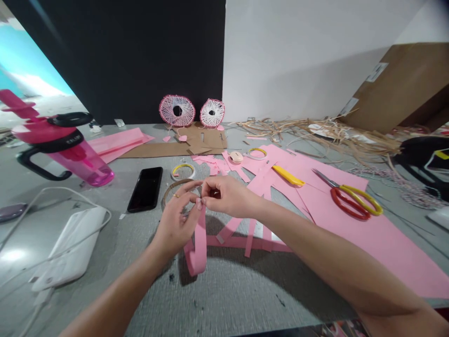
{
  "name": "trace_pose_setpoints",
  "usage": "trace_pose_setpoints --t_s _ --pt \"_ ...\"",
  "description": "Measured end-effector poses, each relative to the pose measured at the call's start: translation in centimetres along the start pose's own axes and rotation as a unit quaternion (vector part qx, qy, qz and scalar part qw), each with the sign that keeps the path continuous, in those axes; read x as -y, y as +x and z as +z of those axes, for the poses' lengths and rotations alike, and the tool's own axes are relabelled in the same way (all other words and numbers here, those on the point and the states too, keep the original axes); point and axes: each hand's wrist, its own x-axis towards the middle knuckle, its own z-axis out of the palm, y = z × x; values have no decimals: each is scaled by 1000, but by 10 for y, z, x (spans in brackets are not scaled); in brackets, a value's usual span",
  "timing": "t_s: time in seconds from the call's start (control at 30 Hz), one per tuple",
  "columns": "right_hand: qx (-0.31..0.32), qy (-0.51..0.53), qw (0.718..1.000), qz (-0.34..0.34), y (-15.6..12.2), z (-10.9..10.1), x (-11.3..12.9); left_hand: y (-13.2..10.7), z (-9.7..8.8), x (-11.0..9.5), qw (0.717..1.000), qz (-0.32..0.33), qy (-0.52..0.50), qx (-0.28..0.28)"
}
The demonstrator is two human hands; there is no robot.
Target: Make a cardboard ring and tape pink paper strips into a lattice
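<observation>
My left hand [178, 220] and my right hand [224, 195] meet over the grey table, both pinching the top of a pink paper strip [198, 245] that hangs down in a loop below my fingers. A thin wooden ring [171, 192] lies just behind my left hand. More pink paper strips [245, 236] lie on the table under my right wrist. A large pink paper sheet [351, 220] spreads out to the right.
Red and yellow scissors [351, 199] and a yellow cutter [288, 176] rest on the pink sheet. A black phone [146, 188], tape rolls [183, 171], a pink bottle [59, 150], a white charger [70, 248], two thread-wound rings [177, 111], cardboard [182, 145] and straw [315, 128] surround the work.
</observation>
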Motion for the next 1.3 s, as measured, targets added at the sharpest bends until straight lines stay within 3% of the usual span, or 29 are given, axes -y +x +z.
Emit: trace_pose_setpoints --t_s 0.2,0.53,0.9,1.0,1.1,1.17,1.23,1.3 --pt "-11 -8 1000 -8 0 2 1 -1 0 1 1000 -1 -6 -12" --pt "-52 -36 997 35 -2 1 3 0 -3 0 996 -26 -68 -46" --pt "-37 -43 998 -13 -1 5 3 0 -5 2 999 0 -24 -31" --pt "-40 17 999 -4 -10 -30 11 2 -7 -1 996 -8 -60 -60" --pt "-82 44 995 20 -29 -96 7 4 -8 -1 987 -16 -94 -133" --pt "-106 -25 988 107 -41 -143 -9 5 -8 1 980 -22 -102 -171" --pt "-147 -150 954 212 -50 -180 -34 6 -8 5 978 -26 -93 -184" --pt "-132 -306 887 320 -55 -202 -60 5 -7 8 980 -28 -78 -180"
